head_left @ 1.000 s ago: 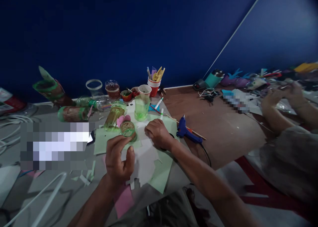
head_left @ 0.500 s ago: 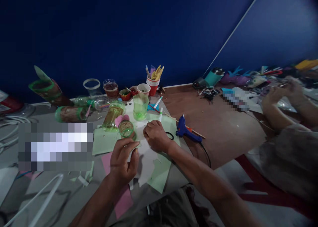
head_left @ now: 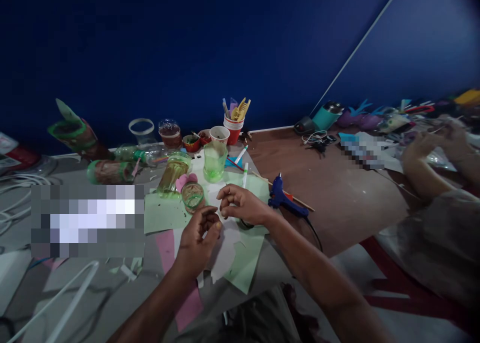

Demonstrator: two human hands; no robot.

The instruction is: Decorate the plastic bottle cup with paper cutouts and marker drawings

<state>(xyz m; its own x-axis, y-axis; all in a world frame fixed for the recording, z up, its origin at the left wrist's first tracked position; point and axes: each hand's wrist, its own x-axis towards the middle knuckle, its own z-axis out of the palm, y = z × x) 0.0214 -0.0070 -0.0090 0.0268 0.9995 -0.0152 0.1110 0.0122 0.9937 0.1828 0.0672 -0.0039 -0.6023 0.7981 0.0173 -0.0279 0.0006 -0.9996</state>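
Above the white and green paper in front of me, my left hand [head_left: 200,235] has loosely curled fingers with the thumb apart, and I see nothing in it. Facing it, my right hand [head_left: 240,204] has its fingers spread, also with nothing visible in them. Just beyond the left hand is a small clear cup [head_left: 192,197] with a green rim and a pink paper shape [head_left: 186,181] at its edge. Behind it stands a green-tinted clear cup [head_left: 213,163]. A black ring [head_left: 246,225], perhaps a tape roll, is partly hidden under my right wrist.
A blue glue gun [head_left: 283,198] lies to the right beside a wooden stick [head_left: 303,203]. Green paper [head_left: 243,270] and pink paper [head_left: 189,305] lie near me. Cups with utensils [head_left: 233,128] stand by the wall. At far right another person's hands [head_left: 427,143] are at work.
My right hand has opened from a closed pinch and lifted slightly off the paper. My left hand has moved right, towards it, with its fingers more curled.
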